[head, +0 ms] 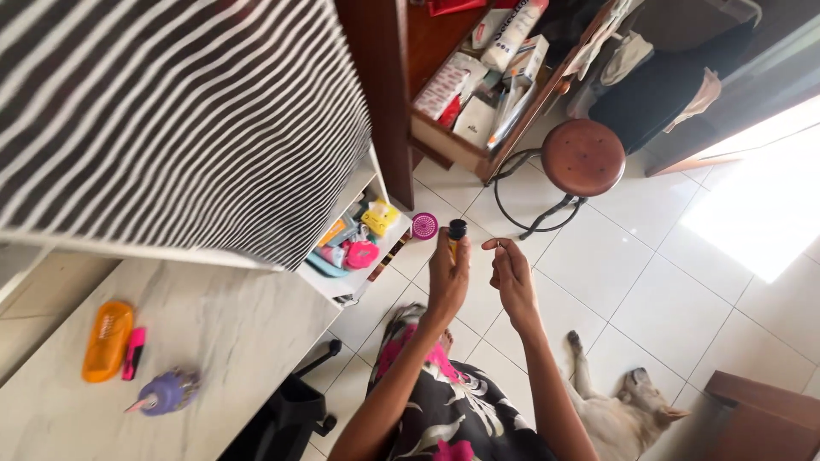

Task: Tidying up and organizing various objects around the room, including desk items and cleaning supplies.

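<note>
1. Both hands are raised in front of me in the head view, close together above the white tiled floor [615,282].
2. My left hand [448,277] is closed around a small yellow bottle with a black round cap [457,230]; the bottle stands upright, with the cap showing above my fingers.
3. My right hand [512,277] sits just beside the left, not touching it. Its thumb and forefinger are pinched narrowly together near the top, on something thin that I cannot make out; the other fingers are loosely curled.
4. Just left of the bottle's cap, lower down on the floor side, I see a round pink-purple lid-like disc [424,225] at the edge of a white open shelf [359,277] crammed with small colourful items.
5. Beyond my hands stands a round brown stool with black metal legs [583,158], and behind it an open wooden drawer [470,145] full of boxes and tubes.
6. At my left runs a pale marble-look counter [213,333] carrying an orange oval case [107,340], a pink marker [133,353] just beside it and a purple round bottle lying on its side [166,393].
7. A pale dog [619,405] lies on the tiles by my right forearm, near a brown wooden corner [760,414].
</note>
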